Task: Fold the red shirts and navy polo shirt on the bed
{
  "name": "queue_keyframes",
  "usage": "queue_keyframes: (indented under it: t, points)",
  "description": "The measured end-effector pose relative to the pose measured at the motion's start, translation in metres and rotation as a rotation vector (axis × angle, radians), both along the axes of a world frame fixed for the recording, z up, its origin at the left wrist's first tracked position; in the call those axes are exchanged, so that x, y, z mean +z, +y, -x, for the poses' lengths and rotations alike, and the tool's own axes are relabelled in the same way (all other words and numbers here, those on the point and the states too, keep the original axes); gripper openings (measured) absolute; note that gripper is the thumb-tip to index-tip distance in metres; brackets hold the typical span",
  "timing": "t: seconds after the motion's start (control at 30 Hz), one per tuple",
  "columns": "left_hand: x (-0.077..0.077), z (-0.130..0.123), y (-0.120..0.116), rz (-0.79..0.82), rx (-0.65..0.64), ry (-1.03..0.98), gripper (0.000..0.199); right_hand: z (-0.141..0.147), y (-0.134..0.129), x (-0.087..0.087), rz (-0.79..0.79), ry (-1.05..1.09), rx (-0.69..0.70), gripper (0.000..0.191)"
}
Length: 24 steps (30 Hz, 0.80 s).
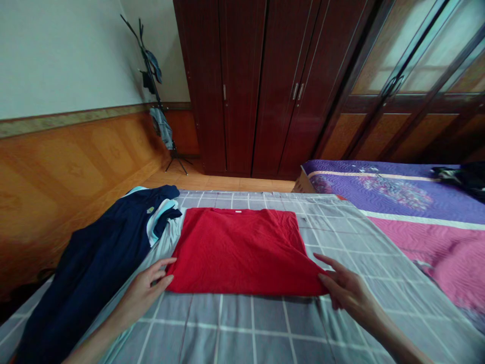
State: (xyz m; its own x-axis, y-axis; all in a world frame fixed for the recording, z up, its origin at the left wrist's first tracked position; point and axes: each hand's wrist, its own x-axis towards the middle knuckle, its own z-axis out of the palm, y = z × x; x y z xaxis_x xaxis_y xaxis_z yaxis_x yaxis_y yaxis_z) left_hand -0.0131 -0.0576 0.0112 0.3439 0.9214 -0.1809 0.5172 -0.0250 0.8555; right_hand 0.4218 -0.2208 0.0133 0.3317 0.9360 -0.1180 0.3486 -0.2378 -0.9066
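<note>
A red shirt lies folded into a wide, flat shape on the grey checked bedsheet, its neckline and small white label at the far edge. At its near left corner is my left hand, fingers apart, thumb and fingertips touching the cloth's edge. My right hand pinches the near right corner, which is drawn out to the side; its index finger is stretched out above the cloth.
Dark blue clothing is piled along the bed's left side. A coat stand is near the wall. Beyond the bed is a dark red wardrobe. Another bed with a purple and pink cover is at right.
</note>
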Motion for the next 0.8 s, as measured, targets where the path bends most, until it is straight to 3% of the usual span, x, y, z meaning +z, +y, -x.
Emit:
queue_keyframes:
  t: [0.1, 0.23, 0.33, 0.4, 0.5, 0.63, 0.7, 0.8]
  points:
    - [0.002, 0.007, -0.012, 0.019, -0.024, 0.013, 0.053, -0.002, -0.008, 0.01, -0.004, -0.04, -0.037, 0.069]
    - [-0.009, 0.023, -0.037, 0.056, -0.073, 0.049, 0.047, -0.011, -0.031, -0.009, 0.058, -0.101, -0.073, 0.06]
    - [-0.011, 0.029, -0.045, -0.088, -0.036, 0.19, 0.042, -0.027, -0.039, -0.023, 0.087, -0.293, -0.038, 0.052]
    - [-0.002, 0.021, -0.042, -0.246, 0.011, 0.278, 0.039, -0.03, -0.033, -0.017, 0.072, -0.506, -0.029, 0.047]
    - [0.02, -0.014, -0.035, -0.475, -0.042, 0.349, 0.039, -0.004, -0.004, 0.007, -0.068, -0.787, 0.011, 0.039]
    - [0.04, -0.092, -0.021, -0.7, -0.329, 0.383, 0.047, 0.07, 0.053, 0.033, -0.287, -0.992, 0.352, 0.039]
    - [0.036, -0.127, -0.009, -0.753, -0.406, 0.429, 0.049, 0.103, 0.082, 0.032, -0.269, -1.036, 0.5, 0.042]
    - [0.011, -0.16, 0.015, -0.779, -0.435, 0.534, 0.05, 0.127, 0.12, 0.016, -0.196, -1.064, 0.611, 0.049]
